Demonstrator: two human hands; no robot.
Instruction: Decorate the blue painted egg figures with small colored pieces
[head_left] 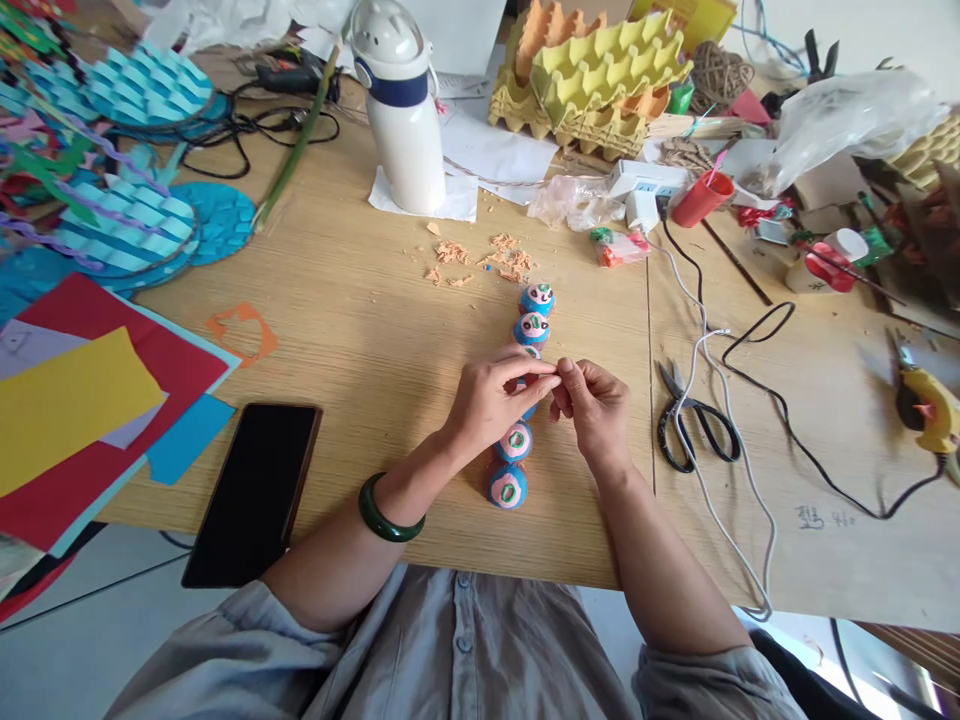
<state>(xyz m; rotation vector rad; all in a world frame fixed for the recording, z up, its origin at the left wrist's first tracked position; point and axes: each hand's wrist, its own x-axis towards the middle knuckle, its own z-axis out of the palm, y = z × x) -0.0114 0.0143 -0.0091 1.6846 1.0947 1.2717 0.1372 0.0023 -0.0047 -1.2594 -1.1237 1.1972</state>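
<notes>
Wooden table [360, 310]: left hand [491, 395] and right hand [602, 405] meet, pinched, above blue domes [514, 441]

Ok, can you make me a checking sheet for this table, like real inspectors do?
Surface: wooden table, handwriting at right.
Job's things: row of blue domes, pink and green on top.
Clutter: orange scraps, phone, scissors, egg trays, among more.
Hands: left hand and right hand meet at the fingertips above the row; can't tell if they pinch anything.
Cables: white cable crosses the scissors; black cable reaches the glue gun.
Surroundings: pale floor below.
</notes>
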